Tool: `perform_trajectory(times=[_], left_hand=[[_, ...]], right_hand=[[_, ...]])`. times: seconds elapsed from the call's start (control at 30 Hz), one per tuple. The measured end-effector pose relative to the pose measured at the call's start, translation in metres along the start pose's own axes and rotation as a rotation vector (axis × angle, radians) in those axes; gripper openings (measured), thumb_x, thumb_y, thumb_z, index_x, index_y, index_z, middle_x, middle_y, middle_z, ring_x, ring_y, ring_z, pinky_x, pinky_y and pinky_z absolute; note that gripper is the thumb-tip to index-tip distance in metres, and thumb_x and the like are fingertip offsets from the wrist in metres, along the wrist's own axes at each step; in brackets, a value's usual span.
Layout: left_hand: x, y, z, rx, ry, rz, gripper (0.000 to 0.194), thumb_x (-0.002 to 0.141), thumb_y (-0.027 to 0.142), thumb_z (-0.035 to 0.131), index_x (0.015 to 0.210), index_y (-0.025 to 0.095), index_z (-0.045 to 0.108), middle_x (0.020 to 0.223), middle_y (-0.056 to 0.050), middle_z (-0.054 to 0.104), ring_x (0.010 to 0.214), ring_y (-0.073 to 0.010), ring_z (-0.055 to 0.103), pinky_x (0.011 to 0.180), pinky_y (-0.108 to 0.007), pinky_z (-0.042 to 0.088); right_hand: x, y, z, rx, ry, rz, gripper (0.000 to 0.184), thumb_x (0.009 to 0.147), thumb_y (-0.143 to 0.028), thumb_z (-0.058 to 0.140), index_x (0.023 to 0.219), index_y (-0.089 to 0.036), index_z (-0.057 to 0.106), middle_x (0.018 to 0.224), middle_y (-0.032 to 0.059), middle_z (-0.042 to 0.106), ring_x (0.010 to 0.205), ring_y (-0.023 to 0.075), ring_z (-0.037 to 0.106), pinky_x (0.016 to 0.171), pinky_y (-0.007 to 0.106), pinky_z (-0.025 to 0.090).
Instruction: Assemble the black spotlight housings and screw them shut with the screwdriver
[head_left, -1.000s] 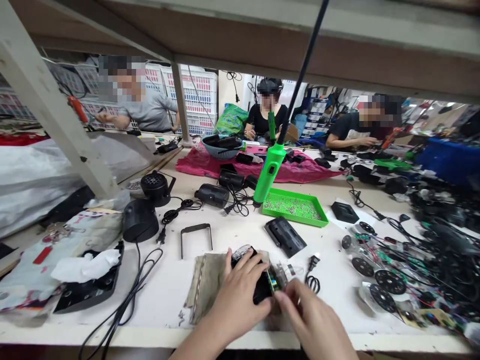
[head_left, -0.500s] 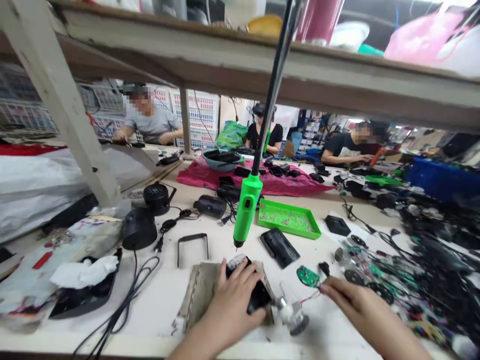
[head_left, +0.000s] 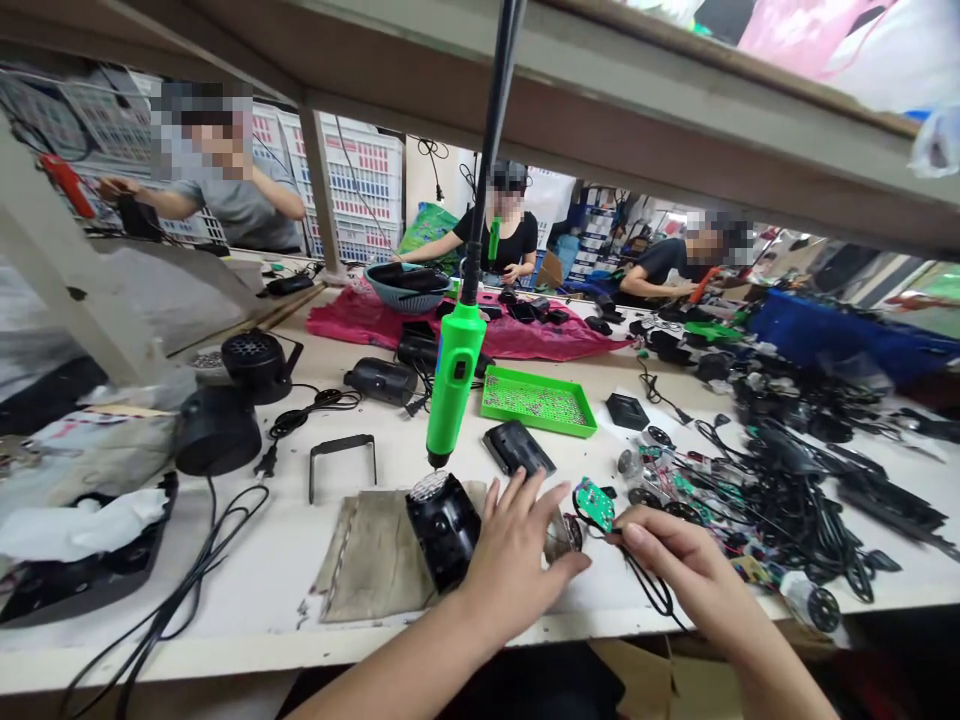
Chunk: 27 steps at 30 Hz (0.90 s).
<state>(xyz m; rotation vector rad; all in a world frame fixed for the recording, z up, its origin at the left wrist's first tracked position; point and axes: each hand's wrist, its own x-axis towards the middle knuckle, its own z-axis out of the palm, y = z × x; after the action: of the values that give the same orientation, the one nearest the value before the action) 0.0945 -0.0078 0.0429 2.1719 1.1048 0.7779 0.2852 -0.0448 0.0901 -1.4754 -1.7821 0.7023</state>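
My left hand [head_left: 517, 555] is open, fingers spread, just right of a black plastic housing [head_left: 444, 530]. Partly behind its fingers is a clear and silver round part with a black rim [head_left: 566, 535]. The housing lies on a grey-brown cloth pad [head_left: 367, 560], a perforated silver face at its upper end. My right hand [head_left: 667, 550] is closed in a pinch on a black cable [head_left: 649, 585], which loops down below the fingers. A green circuit board [head_left: 595, 503] is right at those fingertips. Above the housing hangs a bright green electric screwdriver [head_left: 455, 385].
A green tray [head_left: 536, 402] of small screws stands behind a black cover [head_left: 517, 447]. Tangled cables and lamp parts [head_left: 795, 490] heap up at right. A black bracket [head_left: 343, 450] and dark housings [head_left: 217, 430] stand at left. Several co-workers sit across the table.
My left hand has come off the black housing and moved right, toward the round part. My right hand stays by the circuit board, now with black cable in its pinch. The view has shifted.
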Motion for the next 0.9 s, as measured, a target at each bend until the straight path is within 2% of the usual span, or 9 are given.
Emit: perform_trajectory(times=[0.13, 0.23, 0.37, 0.47, 0.57, 0.7, 0.77, 0.83, 0.9], left_hand=[[0.01, 0.0, 0.003, -0.278, 0.08, 0.025, 0.021, 0.081, 0.021, 0.057, 0.101, 0.025, 0.063, 0.137, -0.007, 0.055, 0.13, -0.0262, 0.044, 0.11, -0.049, 0.031], [0.01, -0.005, 0.007, -0.36, 0.099, -0.064, 0.024, 0.08, 0.016, 0.054, 0.103, 0.023, 0.058, 0.126, -0.009, 0.06, 0.119, -0.0231, 0.055, 0.099, -0.041, 0.045], [0.002, -0.007, 0.016, -0.428, 0.042, -0.188, 0.037, 0.08, 0.022, 0.056, 0.117, 0.019, 0.051, 0.117, -0.013, 0.064, 0.104, -0.0245, 0.064, 0.084, -0.039, 0.054], [-0.005, -0.002, 0.015, -0.441, -0.033, -0.201, 0.04, 0.079, 0.029, 0.059, 0.118, 0.021, 0.054, 0.129, -0.012, 0.059, 0.116, -0.0268, 0.057, 0.094, -0.042, 0.05], [-0.007, 0.001, 0.008, -0.421, -0.102, -0.179, 0.052, 0.072, 0.028, 0.067, 0.122, 0.022, 0.052, 0.137, -0.01, 0.052, 0.129, -0.0286, 0.046, 0.109, -0.046, 0.034], [-0.007, -0.003, 0.004, -0.537, -0.144, -0.178, 0.08, 0.068, 0.027, 0.072, 0.138, 0.027, 0.033, 0.145, -0.011, 0.044, 0.133, -0.0275, 0.041, 0.108, -0.047, 0.034], [-0.007, -0.006, 0.006, -0.584, -0.155, -0.165, 0.093, 0.066, 0.028, 0.075, 0.144, 0.03, 0.024, 0.151, -0.011, 0.034, 0.14, -0.0278, 0.03, 0.112, -0.049, 0.025], [-0.006, -0.008, 0.012, -0.738, -0.15, -0.181, 0.107, 0.063, 0.036, 0.078, 0.148, 0.027, 0.013, 0.154, -0.014, 0.029, 0.141, -0.0276, 0.027, 0.114, -0.049, 0.018], [-0.007, -0.007, 0.019, -1.071, -0.153, -0.276, 0.111, 0.066, 0.056, 0.072, 0.148, 0.024, 0.006, 0.153, -0.017, 0.031, 0.137, -0.0277, 0.036, 0.113, -0.048, 0.024]], right_hand=[[-0.007, 0.001, 0.002, 0.218, -0.04, 0.05, 0.04, 0.084, -0.051, 0.057, 0.07, -0.016, 0.07, 0.058, 0.0011, 0.056, 0.051, 0.0113, 0.042, 0.048, 0.022, 0.034], [-0.012, 0.002, 0.007, 0.402, -0.023, 0.063, 0.043, 0.081, -0.054, 0.06, 0.065, -0.015, 0.068, 0.057, 0.002, 0.055, 0.05, 0.0108, 0.039, 0.046, 0.022, 0.031], [-0.007, -0.002, 0.01, 0.515, 0.065, 0.055, 0.04, 0.081, -0.052, 0.063, 0.066, -0.015, 0.067, 0.057, 0.0015, 0.054, 0.049, 0.0094, 0.037, 0.045, 0.021, 0.029], [0.004, -0.006, 0.002, 0.499, 0.172, 0.075, 0.037, 0.079, -0.051, 0.066, 0.072, -0.015, 0.068, 0.06, 0.0015, 0.056, 0.047, 0.0084, 0.036, 0.044, 0.021, 0.029], [0.013, -0.01, -0.012, 0.435, 0.22, 0.039, 0.035, 0.076, -0.051, 0.069, 0.072, -0.016, 0.067, 0.061, 0.0011, 0.057, 0.05, 0.0099, 0.042, 0.045, 0.021, 0.033], [0.019, -0.022, -0.026, 0.39, 0.318, -0.093, 0.032, 0.078, -0.048, 0.069, 0.069, -0.017, 0.065, 0.061, -0.0001, 0.053, 0.051, 0.01, 0.043, 0.044, 0.021, 0.037], [0.021, -0.03, -0.029, 0.409, 0.359, -0.17, 0.031, 0.079, -0.046, 0.068, 0.068, -0.018, 0.064, 0.061, -0.001, 0.052, 0.048, 0.0084, 0.04, 0.043, 0.02, 0.035], [0.025, -0.037, -0.028, 0.429, 0.387, -0.224, 0.029, 0.08, -0.045, 0.067, 0.069, -0.018, 0.065, 0.06, -0.0016, 0.051, 0.047, 0.0077, 0.038, 0.041, 0.019, 0.033], [0.029, -0.043, -0.026, 0.443, 0.412, -0.257, 0.028, 0.08, -0.045, 0.067, 0.069, -0.019, 0.065, 0.058, -0.0023, 0.05, 0.046, 0.0073, 0.037, 0.04, 0.018, 0.03]])
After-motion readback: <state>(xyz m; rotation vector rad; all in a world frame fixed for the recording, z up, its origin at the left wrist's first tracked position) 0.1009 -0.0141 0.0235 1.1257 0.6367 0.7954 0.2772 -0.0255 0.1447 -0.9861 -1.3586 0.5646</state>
